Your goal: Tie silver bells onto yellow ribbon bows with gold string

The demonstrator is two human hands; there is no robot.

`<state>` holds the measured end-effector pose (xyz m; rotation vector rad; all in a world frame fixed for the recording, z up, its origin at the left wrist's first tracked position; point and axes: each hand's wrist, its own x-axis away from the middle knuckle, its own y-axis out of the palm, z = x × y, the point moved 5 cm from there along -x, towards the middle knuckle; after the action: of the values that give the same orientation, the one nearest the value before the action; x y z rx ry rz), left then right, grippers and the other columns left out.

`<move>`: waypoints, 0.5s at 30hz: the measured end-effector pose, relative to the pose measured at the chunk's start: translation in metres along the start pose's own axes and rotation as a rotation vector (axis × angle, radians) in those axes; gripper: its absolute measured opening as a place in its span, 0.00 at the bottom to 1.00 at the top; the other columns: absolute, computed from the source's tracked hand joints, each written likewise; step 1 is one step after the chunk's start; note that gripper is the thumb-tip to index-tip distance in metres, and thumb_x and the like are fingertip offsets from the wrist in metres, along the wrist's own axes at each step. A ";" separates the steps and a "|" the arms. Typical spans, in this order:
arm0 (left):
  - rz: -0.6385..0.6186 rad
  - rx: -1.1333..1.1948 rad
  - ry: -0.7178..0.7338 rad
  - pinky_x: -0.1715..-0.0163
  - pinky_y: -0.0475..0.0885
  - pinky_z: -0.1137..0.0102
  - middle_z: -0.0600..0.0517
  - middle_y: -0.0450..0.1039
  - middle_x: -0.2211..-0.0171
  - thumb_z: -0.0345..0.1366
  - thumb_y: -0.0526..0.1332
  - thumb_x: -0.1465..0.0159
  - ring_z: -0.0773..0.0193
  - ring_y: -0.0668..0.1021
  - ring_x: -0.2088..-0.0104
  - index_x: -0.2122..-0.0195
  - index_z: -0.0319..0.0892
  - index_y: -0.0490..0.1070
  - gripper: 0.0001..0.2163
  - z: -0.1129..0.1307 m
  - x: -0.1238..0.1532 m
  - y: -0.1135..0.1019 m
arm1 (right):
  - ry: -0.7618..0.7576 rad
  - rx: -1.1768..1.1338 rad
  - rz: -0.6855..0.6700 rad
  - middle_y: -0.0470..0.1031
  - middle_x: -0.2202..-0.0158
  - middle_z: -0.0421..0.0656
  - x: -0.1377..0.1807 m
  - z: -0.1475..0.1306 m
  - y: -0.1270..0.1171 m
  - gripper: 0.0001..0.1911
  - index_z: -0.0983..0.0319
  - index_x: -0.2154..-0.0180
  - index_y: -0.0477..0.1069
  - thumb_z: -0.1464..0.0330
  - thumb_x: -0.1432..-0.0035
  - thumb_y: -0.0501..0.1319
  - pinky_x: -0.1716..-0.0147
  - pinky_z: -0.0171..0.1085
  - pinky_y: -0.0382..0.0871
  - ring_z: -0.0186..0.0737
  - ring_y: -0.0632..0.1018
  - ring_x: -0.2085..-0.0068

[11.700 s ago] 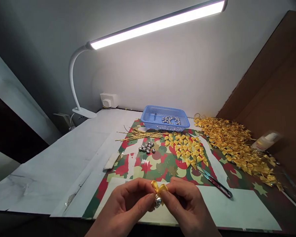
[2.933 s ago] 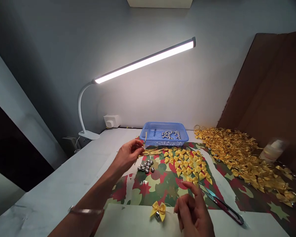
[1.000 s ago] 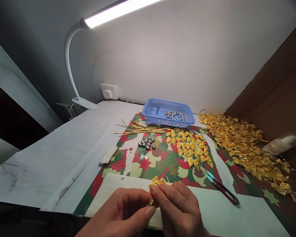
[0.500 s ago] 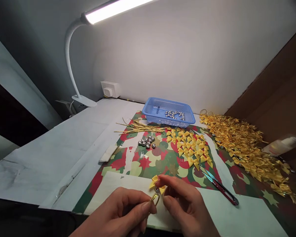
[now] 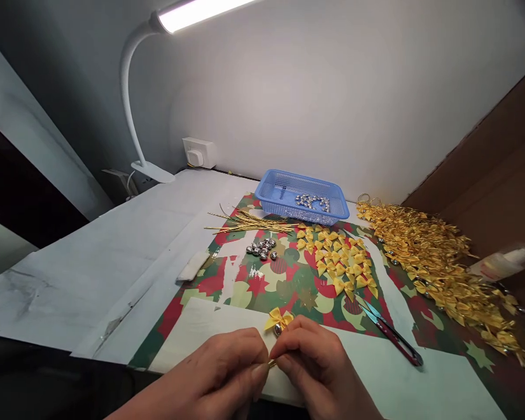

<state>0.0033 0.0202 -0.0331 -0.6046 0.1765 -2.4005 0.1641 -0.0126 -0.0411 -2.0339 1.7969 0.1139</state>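
Close together at the front edge of the table, my left hand point(image 5: 227, 370) and my right hand point(image 5: 317, 361) both pinch a thin gold cord point(image 5: 272, 363). Only a short bit of the cord shows between the fingertips. Just beyond them is a yellow ribbon bow point(image 5: 279, 318) with a silver bell point(image 5: 277, 330) at its middle, partly covered by my right fingers. How the cord joins the bow is hidden. White paper point(image 5: 214, 324) lies beneath my hands.
Loose silver bells point(image 5: 262, 249), gold cords point(image 5: 256, 223) and rows of yellow bows point(image 5: 339, 256) lie on patterned paper. A blue basket point(image 5: 301, 214) holds more bells. Thread snips point(image 5: 391, 333) lie right, beside a heap of gold bows point(image 5: 441, 256). A lamp point(image 5: 126, 87) stands left.
My right fingers have come down from the bow to the cord and closed beside my left fingertips. The cord's loop has gone from sight, and more of the bow and bell shows.
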 end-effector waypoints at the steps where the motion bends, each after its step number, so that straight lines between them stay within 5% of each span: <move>1: 0.005 -0.007 0.000 0.67 0.67 0.73 0.57 0.68 0.70 0.47 0.54 0.27 0.62 0.70 0.67 0.72 0.47 0.65 0.17 -0.001 0.000 0.000 | 0.010 0.006 -0.009 0.72 0.68 0.41 0.000 0.001 0.001 0.08 0.61 0.63 0.78 0.70 0.34 0.59 0.69 0.31 0.66 0.34 0.74 0.68; 10: 0.030 -0.199 0.119 0.62 0.68 0.71 0.54 0.67 0.67 0.42 0.48 0.26 0.61 0.72 0.66 0.70 0.47 0.62 0.15 0.008 -0.002 0.000 | 0.102 0.009 -0.063 0.67 0.68 0.39 0.002 0.003 0.004 0.08 0.60 0.67 0.70 0.70 0.33 0.57 0.70 0.33 0.62 0.34 0.70 0.68; 15: 0.071 -0.170 0.136 0.63 0.69 0.71 0.53 0.70 0.65 0.39 0.53 0.28 0.60 0.74 0.66 0.68 0.46 0.67 0.11 0.005 -0.002 -0.002 | 0.079 0.048 -0.045 0.67 0.67 0.39 0.005 0.007 0.003 0.07 0.59 0.65 0.68 0.72 0.32 0.56 0.68 0.33 0.62 0.35 0.71 0.66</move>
<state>0.0059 0.0228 -0.0292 -0.5026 0.4571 -2.3735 0.1631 -0.0151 -0.0496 -2.0705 1.7817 -0.0232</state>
